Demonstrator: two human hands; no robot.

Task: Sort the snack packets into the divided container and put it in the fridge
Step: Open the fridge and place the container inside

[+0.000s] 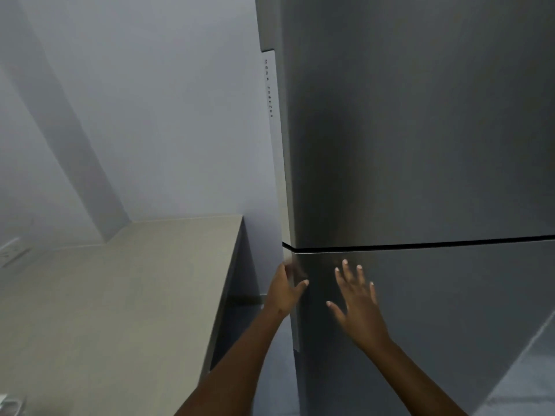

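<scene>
Fridge [420, 145] is right in front of me, filling the right side of the view; both doors look shut, with the dark seam between the upper door and the lower door [435, 310] running across just above my hands; the strip on the left edge reads MEGA FREEZER, running up and down the door edge.

My left hand [283, 291] is at the lower door's left edge, just under the seam; thumb out on the front face, and the other fingers seem to wrap round the edge, though they're blurred so I can't swear they've got a real hold; my right hand [357, 298] is flat-ish over the door front, fingers [345, 267] spread and straight, holding nothing; can't tell if it's actually touching the steel.

So the bit that matters: that edge runs vertical, it lies straight under my left fingers, and the left hand is the nearer one; I'd guess the pull goes toward me from there.

Divided container and snack packets aren't anywhere in view; the table [120, 295] to my left shows only something small and blurry at its near corner.
</scene>
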